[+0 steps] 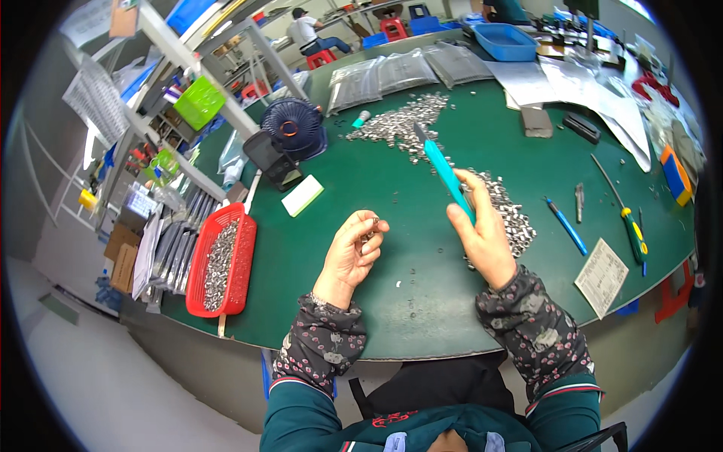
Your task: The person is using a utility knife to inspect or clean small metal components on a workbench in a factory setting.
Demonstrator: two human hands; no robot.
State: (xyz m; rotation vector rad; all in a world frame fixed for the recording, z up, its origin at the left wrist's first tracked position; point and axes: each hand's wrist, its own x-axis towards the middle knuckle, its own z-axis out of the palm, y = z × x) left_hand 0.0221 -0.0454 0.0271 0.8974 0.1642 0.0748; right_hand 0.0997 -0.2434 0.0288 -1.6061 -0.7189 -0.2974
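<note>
At the green table, the left hand curls its fingers around some small metal pieces, shiny grey and partly hidden; how many I cannot tell. At nine o'clock from it, a red basket holds many similar pieces. The right hand grips a knife between thumb and fingers: a slim, bright teal handle and a short grey blade, raised toward eleven o'clock. Just past that hand, at one o'clock, lies a loose silvery heap; farther off, near twelve, spreads another pile, with clear bags beyond.
</note>
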